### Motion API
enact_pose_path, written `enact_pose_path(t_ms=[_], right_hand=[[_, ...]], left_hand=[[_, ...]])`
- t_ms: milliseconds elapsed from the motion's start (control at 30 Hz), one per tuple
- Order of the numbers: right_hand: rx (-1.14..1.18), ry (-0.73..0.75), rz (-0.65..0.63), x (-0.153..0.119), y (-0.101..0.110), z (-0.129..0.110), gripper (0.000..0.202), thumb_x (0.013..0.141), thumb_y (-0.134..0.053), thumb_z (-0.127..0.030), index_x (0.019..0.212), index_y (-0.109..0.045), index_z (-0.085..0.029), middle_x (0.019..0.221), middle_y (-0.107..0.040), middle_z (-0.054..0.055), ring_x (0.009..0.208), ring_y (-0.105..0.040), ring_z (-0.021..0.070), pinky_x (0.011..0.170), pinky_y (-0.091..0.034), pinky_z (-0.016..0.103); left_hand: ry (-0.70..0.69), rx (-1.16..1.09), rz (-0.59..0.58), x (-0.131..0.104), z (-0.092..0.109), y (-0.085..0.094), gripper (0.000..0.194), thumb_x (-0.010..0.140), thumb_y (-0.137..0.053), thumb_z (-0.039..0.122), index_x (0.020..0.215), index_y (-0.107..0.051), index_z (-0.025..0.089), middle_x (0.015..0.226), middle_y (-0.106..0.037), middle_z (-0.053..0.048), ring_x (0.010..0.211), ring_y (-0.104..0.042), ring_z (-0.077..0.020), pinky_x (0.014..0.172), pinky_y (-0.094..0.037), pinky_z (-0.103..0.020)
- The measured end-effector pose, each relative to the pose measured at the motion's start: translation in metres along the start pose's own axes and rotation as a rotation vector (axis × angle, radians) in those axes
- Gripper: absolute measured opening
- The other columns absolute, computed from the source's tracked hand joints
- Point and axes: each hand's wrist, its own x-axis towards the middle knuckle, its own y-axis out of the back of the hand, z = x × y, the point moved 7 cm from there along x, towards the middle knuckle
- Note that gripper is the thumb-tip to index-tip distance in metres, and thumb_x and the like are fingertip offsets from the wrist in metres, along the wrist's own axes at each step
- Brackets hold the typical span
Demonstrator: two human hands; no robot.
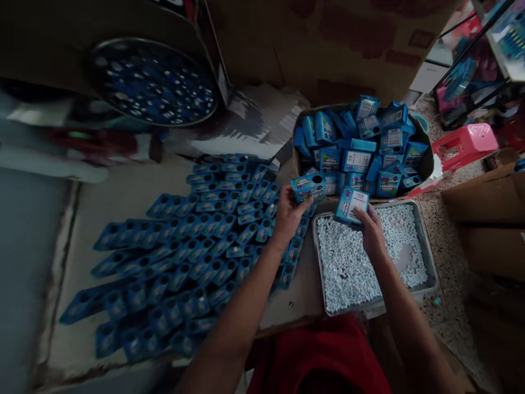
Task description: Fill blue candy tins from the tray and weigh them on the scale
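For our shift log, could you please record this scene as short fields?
Left hand: holds blue box, hole showing
Right hand: holds second box, over tray
Tray contents: white pellets
Bin: piled boxes, beyond tray
Table: rowed boxes, left of tray
Basin: dim, contents unclear

Dim light, pale tabletop, pink plastic stool at right, speckled floor
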Motion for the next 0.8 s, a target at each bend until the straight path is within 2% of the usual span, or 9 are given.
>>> enact_pose_path(t_ms=[67,133,233,367,467,533,600,667,800], right_hand=[[0.085,-0.168,-0.029,-0.005,-0.001,0.011,0.052,0.078,-0.084,-0.051,0.121,-0.068,-0.026,0.095,-0.075,0.0,0.071,-0.064,0.0157,0.049,-0.041,0.02],[0.148,-0.352,-0.075,-0.007,0.0,0.025,0.042,0.078,-0.082,-0.044,0.111,-0.065,-0.025,0.08,-0.067,-0.003,0.057,-0.052,0.0112,0.041,-0.03,0.018],[0.15,-0.592,-0.152,-0.011,0.003,0.046,0.025,0.083,-0.074,-0.039,0.094,-0.059,-0.022,0.063,-0.058,-0.002,0.046,-0.039,0.0089,0.037,-0.024,0.017],[0.131,-0.801,-0.262,-0.022,0.004,0.067,0.019,0.086,-0.067,-0.036,0.088,-0.057,-0.02,0.059,-0.056,0.001,0.041,-0.032,0.0069,0.034,-0.022,0.014],[0.138,-0.914,-0.316,-0.035,0.005,0.08,0.019,0.087,-0.063,-0.038,0.089,-0.055,-0.02,0.06,-0.056,0.002,0.04,-0.033,0.0075,0.033,-0.024,0.013],[0.158,-0.973,-0.333,-0.046,0.007,0.089,0.017,0.089,-0.056,-0.038,0.09,-0.053,-0.021,0.061,-0.056,0.002,0.041,-0.033,0.0083,0.034,-0.025,0.013],[0.187,-1.018,-0.346,-0.058,0.008,0.1,0.015,0.091,-0.051,-0.037,0.091,-0.051,-0.022,0.062,-0.055,0.002,0.042,-0.034,0.0092,0.035,-0.026,0.012],[0.216,-1.04,-0.355,-0.07,0.008,0.112,0.014,0.092,-0.051,-0.036,0.091,-0.05,-0.023,0.063,-0.055,0.001,0.044,-0.036,0.0103,0.036,-0.029,0.013],[0.223,-1.04,-0.365,-0.09,0.004,0.141,0.018,0.101,-0.05,-0.038,0.092,-0.05,-0.023,0.064,-0.054,0.0,0.045,-0.036,0.0106,0.039,-0.031,0.015]], left_hand=[[0.01,0.006,0.003,-0.011,-0.008,-0.003,0.067,0.082,-0.093,0.07,0.114,-0.056,0.025,0.111,-0.075,-0.004,0.108,-0.076,-0.025,0.103,-0.062,-0.039],[0.026,0.007,-0.004,-0.019,-0.016,-0.003,0.073,0.077,-0.095,0.074,0.115,-0.055,0.025,0.11,-0.073,-0.004,0.107,-0.075,-0.0251,0.103,-0.062,-0.039],[0.025,0.016,-0.076,-0.027,-0.019,-0.006,0.079,0.073,-0.097,0.076,0.117,-0.055,0.025,0.114,-0.073,-0.005,0.111,-0.075,-0.0266,0.107,-0.061,-0.04],[0.0,0.021,-0.322,-0.038,-0.005,-0.021,0.062,0.084,-0.092,0.064,0.121,-0.06,0.025,0.128,-0.076,-0.009,0.128,-0.073,-0.0315,0.119,-0.057,-0.047],[0.016,0.09,-0.583,-0.052,0.007,-0.034,0.039,0.09,-0.084,0.05,0.117,-0.07,0.024,0.127,-0.079,-0.011,0.13,-0.073,-0.0345,0.123,-0.054,-0.05],[0.024,0.12,-0.715,-0.066,0.013,-0.036,0.035,0.09,-0.079,0.043,0.119,-0.073,0.024,0.132,-0.077,-0.012,0.131,-0.072,-0.0361,0.121,-0.055,-0.051],[0.036,0.132,-0.772,-0.081,0.015,-0.032,0.044,0.089,-0.078,0.042,0.128,-0.07,0.024,0.139,-0.074,-0.013,0.132,-0.071,-0.0367,0.117,-0.057,-0.049],[0.03,0.182,-0.799,-0.097,0.012,-0.026,0.059,0.083,-0.087,0.048,0.133,-0.067,0.024,0.141,-0.072,-0.014,0.132,-0.071,-0.0373,0.115,-0.059,-0.048],[-0.017,0.343,-0.751,-0.134,-0.005,-0.019,0.1,0.055,-0.112,0.053,0.139,-0.067,0.025,0.138,-0.072,-0.014,0.127,-0.072,-0.0405,0.114,-0.059,-0.053]])
